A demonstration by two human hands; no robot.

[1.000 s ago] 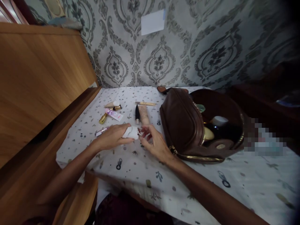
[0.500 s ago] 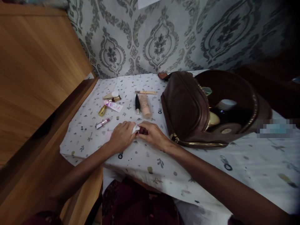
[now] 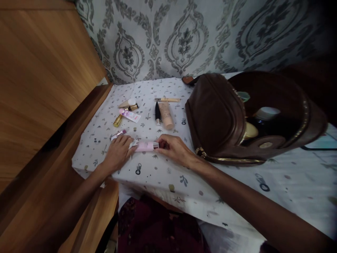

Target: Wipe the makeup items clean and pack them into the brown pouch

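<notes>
A pink tube (image 3: 144, 146) with a silver cap lies level low over the cloth. My right hand (image 3: 172, 149) pinches it at the capped end. My left hand (image 3: 118, 151) is at the tube's other end, its fingers closed over a crumpled white tissue (image 3: 134, 142) that touches the tube. Just beyond the left fingers lies a small lip gloss tube (image 3: 119, 134), partly covered by that hand. Farther back are a gold-capped bottle (image 3: 118, 121), a white and pink tube (image 3: 130, 115), a beige tube (image 3: 165, 116) and a black tube (image 3: 157, 113).
An unzipped brown leather bag (image 3: 213, 119) stands on the right with several containers inside. A thin yellowish pencil-like stick (image 3: 167, 99) lies at the back. The patterned cloth (image 3: 184, 196) covers the table. A wooden panel (image 3: 47, 63) rises on the left, and patterned wallpaper (image 3: 184, 38) behind.
My left hand has slid left along the tube with the tissue, uncovering the pink body. My right hand keeps hold of the capped end. The view has shifted slightly.
</notes>
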